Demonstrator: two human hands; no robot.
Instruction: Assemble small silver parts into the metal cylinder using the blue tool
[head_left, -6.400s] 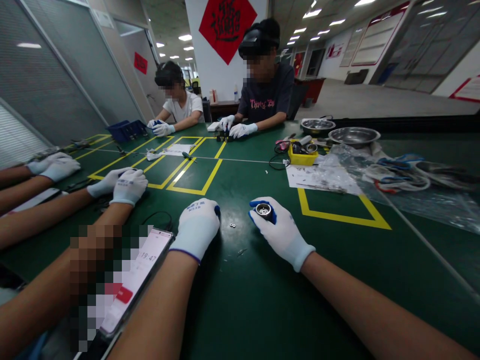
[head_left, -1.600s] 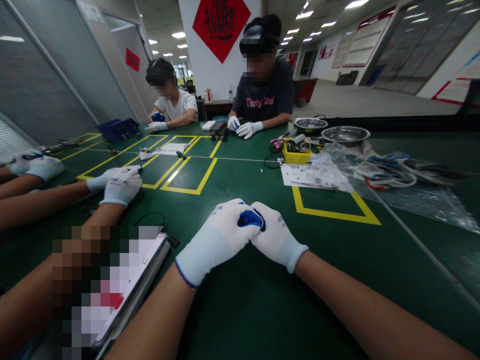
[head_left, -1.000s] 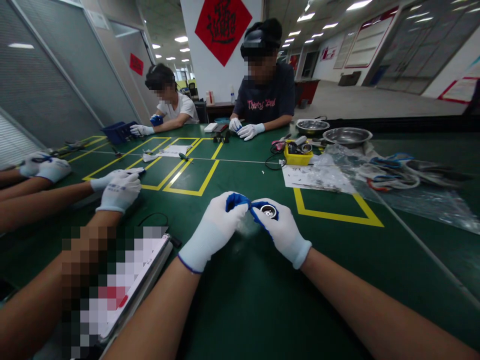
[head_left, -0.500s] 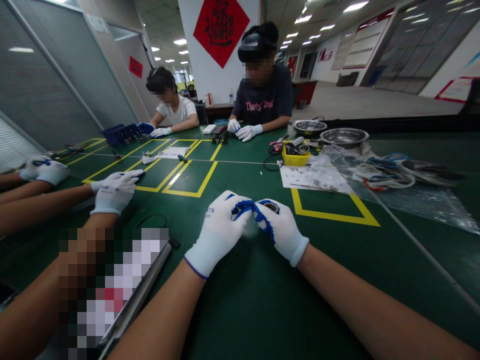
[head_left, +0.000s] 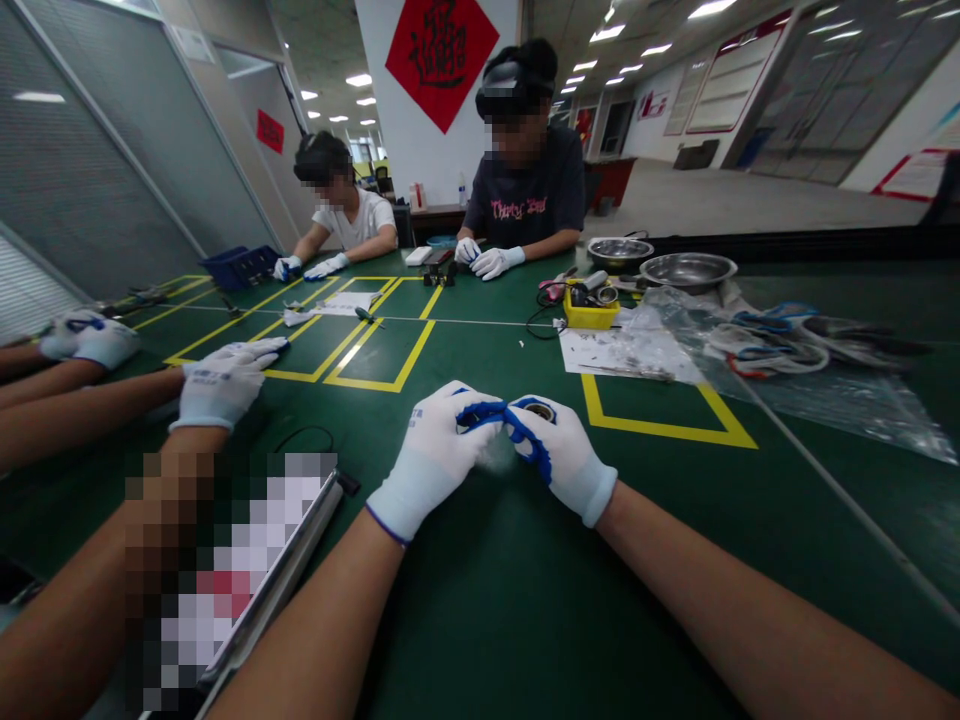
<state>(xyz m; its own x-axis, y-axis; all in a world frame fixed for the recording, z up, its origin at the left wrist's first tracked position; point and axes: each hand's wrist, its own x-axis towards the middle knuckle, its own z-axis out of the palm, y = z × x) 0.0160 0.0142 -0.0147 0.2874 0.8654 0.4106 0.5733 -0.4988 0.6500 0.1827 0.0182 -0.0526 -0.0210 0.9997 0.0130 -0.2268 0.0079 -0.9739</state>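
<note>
My left hand, in a white glove with blue palm and fingers, is closed just left of the middle of the view. Its fingers are curled together, and what they may hold is hidden. Right beside it, fingertips meeting, is my right hand in a matching glove. The fingers of that hand wrap round a small round metal part; only its ring-like top shows. Both hands are above the green tabletop.
A yellow bin of metal parts stands ahead right, near steel bowls. Clear plastic sheeting with gloves lies at right. A co-worker's gloved hands are close on my left; two people sit opposite. A blue bin stands far left.
My two hands stay together with almost no movement. The neighbour's hand at left has shifted slightly left. Across the table, the far-left person's hand has let go of a blue item.
</note>
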